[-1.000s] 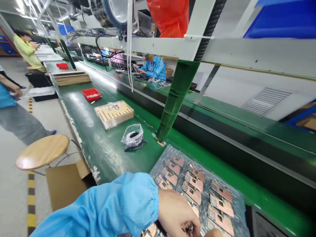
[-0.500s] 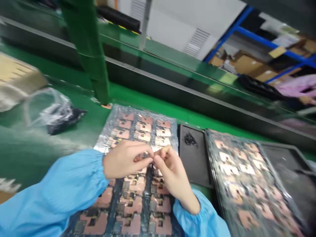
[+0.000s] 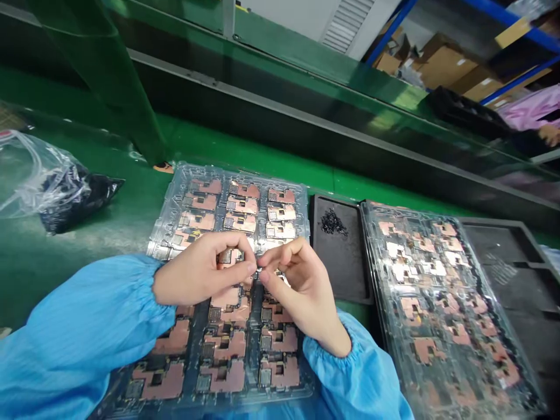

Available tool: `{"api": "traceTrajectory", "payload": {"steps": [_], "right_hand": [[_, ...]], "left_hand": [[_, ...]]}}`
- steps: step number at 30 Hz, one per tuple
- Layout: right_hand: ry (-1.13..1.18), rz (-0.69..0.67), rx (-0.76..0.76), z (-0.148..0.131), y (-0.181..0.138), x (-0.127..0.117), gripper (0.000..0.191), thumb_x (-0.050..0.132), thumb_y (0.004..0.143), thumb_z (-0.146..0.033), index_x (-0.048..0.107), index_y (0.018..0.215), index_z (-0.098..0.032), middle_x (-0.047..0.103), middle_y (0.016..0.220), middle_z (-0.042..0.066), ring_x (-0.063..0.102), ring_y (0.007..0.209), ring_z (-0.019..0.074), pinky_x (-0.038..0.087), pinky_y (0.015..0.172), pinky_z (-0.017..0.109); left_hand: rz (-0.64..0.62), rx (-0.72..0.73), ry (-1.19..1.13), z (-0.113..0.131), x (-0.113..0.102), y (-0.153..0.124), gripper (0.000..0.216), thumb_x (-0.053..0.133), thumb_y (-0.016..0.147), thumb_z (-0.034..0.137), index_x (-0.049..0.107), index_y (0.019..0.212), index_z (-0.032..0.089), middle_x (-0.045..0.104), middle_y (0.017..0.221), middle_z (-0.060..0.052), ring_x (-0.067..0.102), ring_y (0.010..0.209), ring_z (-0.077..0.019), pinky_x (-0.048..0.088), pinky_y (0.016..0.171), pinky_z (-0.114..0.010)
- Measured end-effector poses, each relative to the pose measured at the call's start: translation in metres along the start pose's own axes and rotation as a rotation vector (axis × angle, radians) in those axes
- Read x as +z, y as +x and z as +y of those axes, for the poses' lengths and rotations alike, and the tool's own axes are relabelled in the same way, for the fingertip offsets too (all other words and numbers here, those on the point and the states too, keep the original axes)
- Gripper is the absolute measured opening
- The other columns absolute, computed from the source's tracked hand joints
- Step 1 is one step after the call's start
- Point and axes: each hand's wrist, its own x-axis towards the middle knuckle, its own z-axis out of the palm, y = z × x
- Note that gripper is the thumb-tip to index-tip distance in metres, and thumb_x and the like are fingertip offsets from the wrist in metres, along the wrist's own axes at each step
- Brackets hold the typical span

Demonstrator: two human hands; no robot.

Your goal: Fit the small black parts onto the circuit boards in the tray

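Over the left clear plastic tray (image 3: pixel 280 398), my two hands meet fingertip to fingertip. My left hand (image 3: pixel 205 267) is closed in a pinch, thumb against index finger. From the other side, my right hand (image 3: pixel 301 286) also pinches, its remaining fingers curled. A tiny dark and shiny piece (image 3: pixel 259 269) shows between the fingertips, too small to name. Rows of copper-coloured circuit boards (image 3: pixel 225 344) lie in the tray below. Part of a board (image 3: pixel 230 256) shows through the gap in my left hand; whether it is held or lies in the tray I cannot tell.
A black tray (image 3: pixel 343 268) holds a pile of small black pieces (image 3: pixel 333 222). Right of it is another clear tray of boards (image 3: pixel 424 309), with dark trays (image 3: pixel 503 245) beyond. A plastic bag of black parts (image 3: pixel 74 195) lies left, near a green post (image 3: pixel 126 111). Someone's hand (image 3: pixel 549 134) shows far right.
The view has shifted, so the bench and trays appear slightly left and higher, and sharper. My hands remain together at the fingertips above the tray, with a slightly altered pinch.
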Motion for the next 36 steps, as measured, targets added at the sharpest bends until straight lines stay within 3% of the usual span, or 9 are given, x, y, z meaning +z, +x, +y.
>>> {"api": "traceTrajectory", "payload": {"steps": [6, 10, 15, 19, 22, 30, 36], "right_hand": [[-0.021, 0.024, -0.009, 0.001, -0.001, 0.004, 0.026, 0.072, 0.092, -0.013, 0.047, 0.089, -0.021, 0.066, 0.095, 0.001, 0.062, 0.085, 0.0118, 0.054, 0.078, 0.025], [0.018, 0.040, 0.014, -0.001, -0.001, 0.006, 0.026, 0.067, 0.093, -0.012, 0.044, 0.085, -0.021, 0.063, 0.088, 0.000, 0.057, 0.077, 0.0104, 0.050, 0.070, 0.023], [0.083, 0.062, 0.058, -0.005, 0.003, 0.006, 0.032, 0.068, 0.093, -0.012, 0.039, 0.083, -0.021, 0.062, 0.083, -0.002, 0.052, 0.070, 0.0091, 0.042, 0.064, 0.022], [0.073, 0.073, 0.059, -0.004, 0.004, 0.007, 0.032, 0.068, 0.092, -0.012, 0.038, 0.083, -0.021, 0.063, 0.083, -0.002, 0.053, 0.070, 0.0098, 0.042, 0.064, 0.023], [-0.021, 0.101, -0.021, 0.001, 0.002, 0.009, 0.031, 0.067, 0.093, -0.011, 0.039, 0.084, -0.022, 0.066, 0.086, 0.000, 0.058, 0.076, 0.0116, 0.046, 0.069, 0.025], [-0.492, 0.117, -0.453, 0.009, -0.003, 0.006, 0.035, 0.067, 0.087, 0.000, 0.041, 0.085, -0.024, 0.071, 0.094, 0.003, 0.065, 0.079, 0.0157, 0.052, 0.072, 0.033], [-0.513, 0.067, -0.467, 0.007, -0.003, 0.005, 0.036, 0.069, 0.086, 0.000, 0.043, 0.087, -0.025, 0.072, 0.097, 0.005, 0.068, 0.082, 0.0189, 0.055, 0.071, 0.037]], "left_hand": [[-0.015, 0.043, -0.018, 0.001, 0.000, 0.000, 0.010, 0.062, 0.090, 0.024, 0.067, 0.083, 0.020, 0.060, 0.071, 0.007, 0.040, 0.056, -0.0060, 0.032, 0.053, -0.019], [-0.046, 0.018, -0.042, 0.002, -0.001, -0.001, 0.010, 0.062, 0.091, 0.026, 0.068, 0.085, 0.020, 0.064, 0.077, 0.005, 0.047, 0.063, -0.0073, 0.036, 0.056, -0.019], [-0.041, 0.023, -0.035, 0.006, -0.003, 0.001, 0.011, 0.061, 0.092, 0.025, 0.071, 0.089, 0.021, 0.067, 0.079, 0.006, 0.043, 0.054, -0.0051, 0.034, 0.052, -0.020], [-0.051, 0.015, -0.018, 0.005, -0.003, 0.003, 0.013, 0.061, 0.093, 0.026, 0.073, 0.090, 0.022, 0.069, 0.081, 0.005, 0.053, 0.065, -0.0070, 0.040, 0.060, -0.019], [-0.066, -0.005, -0.037, 0.003, -0.003, 0.002, 0.015, 0.062, 0.094, 0.031, 0.074, 0.091, 0.021, 0.069, 0.082, 0.003, 0.058, 0.071, -0.0098, 0.043, 0.065, -0.020], [-0.101, -0.020, -0.120, 0.001, -0.005, 0.003, 0.017, 0.062, 0.094, 0.033, 0.073, 0.092, 0.020, 0.072, 0.083, 0.001, 0.062, 0.072, -0.0117, 0.046, 0.062, -0.020], [-0.067, 0.030, -0.087, 0.002, -0.005, 0.003, 0.011, 0.063, 0.092, 0.024, 0.073, 0.090, 0.019, 0.071, 0.080, 0.002, 0.056, 0.066, -0.0094, 0.042, 0.059, -0.019]]}}
